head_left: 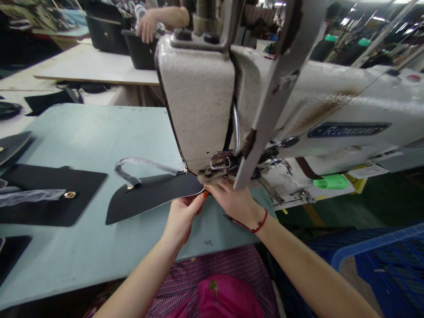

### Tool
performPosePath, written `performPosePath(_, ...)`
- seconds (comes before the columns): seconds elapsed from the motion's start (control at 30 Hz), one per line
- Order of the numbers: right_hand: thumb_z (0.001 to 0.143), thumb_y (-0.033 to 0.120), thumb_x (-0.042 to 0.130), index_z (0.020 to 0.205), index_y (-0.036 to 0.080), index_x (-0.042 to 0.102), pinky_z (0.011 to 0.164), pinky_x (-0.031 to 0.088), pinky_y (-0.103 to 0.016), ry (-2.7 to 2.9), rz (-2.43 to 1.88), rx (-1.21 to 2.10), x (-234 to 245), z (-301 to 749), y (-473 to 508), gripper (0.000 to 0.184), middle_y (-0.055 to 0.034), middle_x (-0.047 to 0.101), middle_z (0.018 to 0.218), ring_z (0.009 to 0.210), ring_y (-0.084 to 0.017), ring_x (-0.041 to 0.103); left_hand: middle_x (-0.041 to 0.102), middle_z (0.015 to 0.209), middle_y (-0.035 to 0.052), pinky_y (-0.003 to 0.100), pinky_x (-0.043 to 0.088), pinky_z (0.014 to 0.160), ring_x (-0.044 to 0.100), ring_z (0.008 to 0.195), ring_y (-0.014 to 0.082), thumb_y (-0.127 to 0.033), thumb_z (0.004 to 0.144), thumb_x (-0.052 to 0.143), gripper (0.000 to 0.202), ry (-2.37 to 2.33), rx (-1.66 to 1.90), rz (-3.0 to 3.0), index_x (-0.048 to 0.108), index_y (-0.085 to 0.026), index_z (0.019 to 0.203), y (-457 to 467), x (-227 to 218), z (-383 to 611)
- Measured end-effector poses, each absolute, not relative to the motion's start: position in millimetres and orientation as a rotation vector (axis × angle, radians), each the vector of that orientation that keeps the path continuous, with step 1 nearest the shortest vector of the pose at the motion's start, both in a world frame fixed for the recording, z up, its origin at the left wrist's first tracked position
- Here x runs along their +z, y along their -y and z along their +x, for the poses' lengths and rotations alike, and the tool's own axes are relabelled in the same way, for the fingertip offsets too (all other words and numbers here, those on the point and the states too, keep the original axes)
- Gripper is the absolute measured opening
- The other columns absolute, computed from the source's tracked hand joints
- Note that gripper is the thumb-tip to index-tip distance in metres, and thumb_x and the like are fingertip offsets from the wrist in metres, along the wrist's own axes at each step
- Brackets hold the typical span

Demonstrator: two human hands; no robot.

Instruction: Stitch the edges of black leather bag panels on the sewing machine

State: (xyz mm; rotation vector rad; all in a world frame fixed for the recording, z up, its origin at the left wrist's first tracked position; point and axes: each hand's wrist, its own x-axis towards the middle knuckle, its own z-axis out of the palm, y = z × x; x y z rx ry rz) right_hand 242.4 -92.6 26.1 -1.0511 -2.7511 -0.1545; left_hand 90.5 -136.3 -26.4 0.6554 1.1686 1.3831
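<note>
A black leather flap (pixel 149 198) lies on the pale blue-green table (pixel 99 132), its pointed end running under the sewing machine's presser foot (pixel 220 162). My left hand (pixel 181 219) pinches the flap's near edge, and my right hand (pixel 233 201) grips its tip beside the foot. A strip of clear plastic film (pixel 142 165) loops up from a small metal fitting on the flap. The white sewing machine head (pixel 198 101) stands directly above both hands and hides the stitching point.
Other black flaps, one with a brass snap (pixel 70 194), lie at the table's left. A co-worker's hand (pixel 145 28) reaches into a black bin (pixel 139 51) at the far side. A blue plastic crate (pixel 374 265) stands low at the right.
</note>
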Motion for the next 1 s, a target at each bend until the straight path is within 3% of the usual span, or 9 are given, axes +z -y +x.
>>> performPosePath(0.2,0.103,0.021,0.037,0.116,0.017,0.062,0.065,0.043,-0.028,2.750,-0.936,-0.179,25.8,244.9,94.8,0.028,-0.0071,0.065,0.106,0.090,-0.017,0.060,0.049,0.055,-0.0029,0.023,0.030,0.048,0.038,0.050,0.0088,-0.036,0.076,0.071,0.028,-1.184,1.389,0.617,0.059,-0.015,0.062,138.5,-28.8,99.0)
performPosePath(0.43,0.103,0.020,0.037,0.111,0.017,0.062,0.060,0.039,-0.027,2.729,-0.914,-0.252,29.7,244.7,97.3,0.027,-0.0056,0.066,0.091,0.083,-0.016,0.059,0.039,0.053,-0.0055,0.023,0.022,0.046,0.027,0.049,0.0082,-0.041,0.077,0.070,0.031,-1.211,1.368,0.711,0.057,-0.016,0.064,140.6,-30.9,97.1)
performPosePath(0.63,0.103,0.020,0.036,0.109,0.018,0.066,0.064,0.039,-0.031,2.613,-0.983,-0.335,23.9,228.4,94.7,0.031,-0.0075,0.069,0.100,0.076,-0.016,0.059,0.038,0.053,-0.0053,0.023,0.020,0.046,0.027,0.050,0.0083,-0.041,0.076,0.071,0.033,-1.299,1.393,0.738,0.053,-0.017,0.061,138.3,-34.9,95.9)
performPosePath(0.83,0.102,0.024,0.043,0.110,0.018,0.067,0.068,0.039,-0.032,2.466,-0.951,-0.283,0.0,227.3,92.4,0.027,-0.0045,0.069,0.089,0.075,-0.015,0.059,0.034,0.052,-0.0060,0.023,0.017,0.046,0.024,0.050,0.0075,-0.045,0.077,0.071,0.039,-1.203,1.334,0.674,0.050,-0.017,0.059,139.0,-38.3,93.5)
performPosePath(1.0,0.102,0.020,0.041,0.115,0.019,0.065,0.071,0.040,-0.031,2.512,-0.826,-0.323,3.4,241.8,91.8,0.028,-0.0037,0.070,0.098,0.082,-0.015,0.059,0.044,0.054,-0.0030,0.023,0.026,0.047,0.033,0.051,0.0084,-0.045,0.076,0.074,0.039,-1.078,1.313,0.681,0.055,-0.015,0.060,140.7,-35.4,90.1)
